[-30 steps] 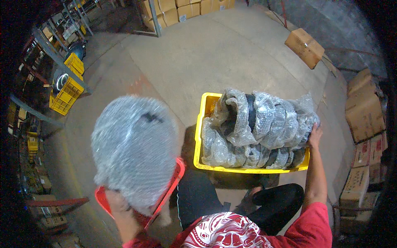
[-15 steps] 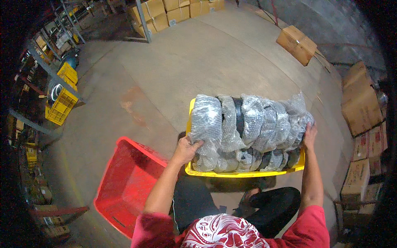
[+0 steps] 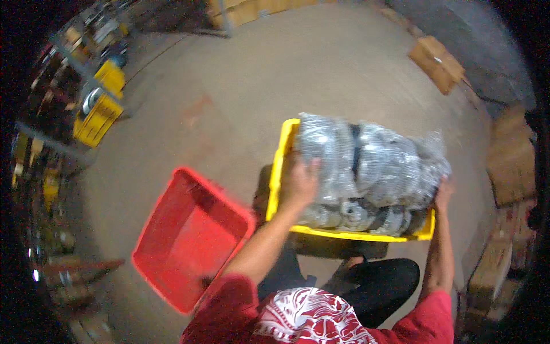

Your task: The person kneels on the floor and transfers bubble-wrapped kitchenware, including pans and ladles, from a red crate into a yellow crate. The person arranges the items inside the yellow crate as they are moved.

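Note:
In front of me, a yellow tub point(image 3: 355, 235) is filled with rounded items in bubble wrap point(image 3: 385, 163), stacked in an upper and a lower row. Dark surfaces show between some wraps. At the tub's left end, my left hand point(image 3: 300, 186) lies against the leftmost wrapped item point(image 3: 326, 150), thumb upward, its other fingers blurred and partly hidden. Against the right end of the upper row, my right hand point(image 3: 443, 194) curls its fingers on the loose wrap. To the left of my left forearm, a red tub point(image 3: 197, 246) stands on the floor with nothing visible inside.
A dark support point(image 3: 338, 247) shows beneath the yellow tub. Racks with yellow crates point(image 3: 98, 119) line the left side. Cardboard boxes point(image 3: 511, 157) stand along the right, and another carton point(image 3: 436, 63) sits at the far right by the wall.
My left hand has moved from the tub's near left corner farther up along its left end. More of the left rim shows beside the wrapped items. The whole view has shifted slightly.

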The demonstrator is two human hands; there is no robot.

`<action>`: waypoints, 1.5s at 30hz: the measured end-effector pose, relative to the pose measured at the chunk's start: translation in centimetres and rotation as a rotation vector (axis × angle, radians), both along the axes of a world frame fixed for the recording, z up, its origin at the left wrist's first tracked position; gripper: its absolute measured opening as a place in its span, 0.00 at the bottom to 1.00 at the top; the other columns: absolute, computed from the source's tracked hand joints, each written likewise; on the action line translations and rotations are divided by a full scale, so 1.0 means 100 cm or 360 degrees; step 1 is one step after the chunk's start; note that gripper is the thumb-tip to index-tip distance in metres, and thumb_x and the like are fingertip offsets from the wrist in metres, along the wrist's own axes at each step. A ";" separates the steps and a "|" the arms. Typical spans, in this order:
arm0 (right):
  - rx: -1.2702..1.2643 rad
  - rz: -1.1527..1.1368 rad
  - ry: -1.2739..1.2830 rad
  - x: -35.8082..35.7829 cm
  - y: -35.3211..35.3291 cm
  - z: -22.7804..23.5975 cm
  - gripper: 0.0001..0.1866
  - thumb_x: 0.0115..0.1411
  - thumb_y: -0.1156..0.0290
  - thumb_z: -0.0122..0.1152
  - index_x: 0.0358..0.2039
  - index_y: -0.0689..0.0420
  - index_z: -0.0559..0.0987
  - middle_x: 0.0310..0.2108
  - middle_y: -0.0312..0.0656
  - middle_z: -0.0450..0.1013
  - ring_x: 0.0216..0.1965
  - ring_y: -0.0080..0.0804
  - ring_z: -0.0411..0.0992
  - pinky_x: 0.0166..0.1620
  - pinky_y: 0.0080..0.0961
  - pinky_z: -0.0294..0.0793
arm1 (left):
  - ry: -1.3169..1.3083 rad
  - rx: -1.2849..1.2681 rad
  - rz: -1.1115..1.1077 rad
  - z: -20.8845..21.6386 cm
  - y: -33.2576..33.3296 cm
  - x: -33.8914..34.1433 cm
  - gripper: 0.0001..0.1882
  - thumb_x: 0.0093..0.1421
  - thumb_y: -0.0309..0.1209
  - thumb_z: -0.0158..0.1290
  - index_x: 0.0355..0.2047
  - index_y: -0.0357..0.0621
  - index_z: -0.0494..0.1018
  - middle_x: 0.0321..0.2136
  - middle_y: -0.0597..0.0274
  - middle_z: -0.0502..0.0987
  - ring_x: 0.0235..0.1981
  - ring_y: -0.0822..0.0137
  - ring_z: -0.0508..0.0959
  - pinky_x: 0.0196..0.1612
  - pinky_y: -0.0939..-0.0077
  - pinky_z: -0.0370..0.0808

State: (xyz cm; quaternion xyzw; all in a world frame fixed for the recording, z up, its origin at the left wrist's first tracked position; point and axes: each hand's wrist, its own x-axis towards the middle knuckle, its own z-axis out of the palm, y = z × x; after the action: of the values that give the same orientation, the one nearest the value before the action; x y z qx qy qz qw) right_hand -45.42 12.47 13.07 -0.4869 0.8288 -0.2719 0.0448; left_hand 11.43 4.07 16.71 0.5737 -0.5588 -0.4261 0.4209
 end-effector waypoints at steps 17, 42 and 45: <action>0.0075 -0.0552 -0.1540 -0.041 0.095 -0.056 0.36 0.69 0.42 0.42 0.68 0.56 0.61 0.66 0.48 0.57 0.64 0.46 0.56 0.60 0.49 0.58 | -0.1301 0.0379 -0.0041 -0.058 0.230 0.179 0.23 0.59 0.40 0.59 0.51 0.42 0.72 0.45 0.49 0.76 0.46 0.46 0.76 0.47 0.54 0.75; 0.1223 -0.0819 -0.1590 -0.036 0.113 0.044 0.31 0.65 0.42 0.50 0.57 0.53 0.69 0.48 0.44 0.72 0.44 0.42 0.72 0.44 0.44 0.73 | -0.1460 0.1703 -0.0282 -0.058 0.219 0.148 0.20 0.65 0.38 0.47 0.54 0.43 0.70 0.39 0.47 0.79 0.38 0.46 0.81 0.41 0.48 0.79; 0.1213 -0.0911 -0.1628 -0.037 0.102 0.007 0.22 0.65 0.49 0.50 0.48 0.53 0.73 0.43 0.43 0.74 0.42 0.40 0.73 0.43 0.43 0.74 | -0.1605 0.1810 -0.0239 -0.060 0.244 0.138 0.21 0.66 0.38 0.46 0.56 0.42 0.68 0.40 0.45 0.79 0.40 0.44 0.82 0.42 0.47 0.79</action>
State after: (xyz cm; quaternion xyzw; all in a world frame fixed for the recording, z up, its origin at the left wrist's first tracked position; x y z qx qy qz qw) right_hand -49.10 22.66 13.77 -0.0105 0.8370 -0.1585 0.5237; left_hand 25.21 28.50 10.76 0.7876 -0.4155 -0.3621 -0.2756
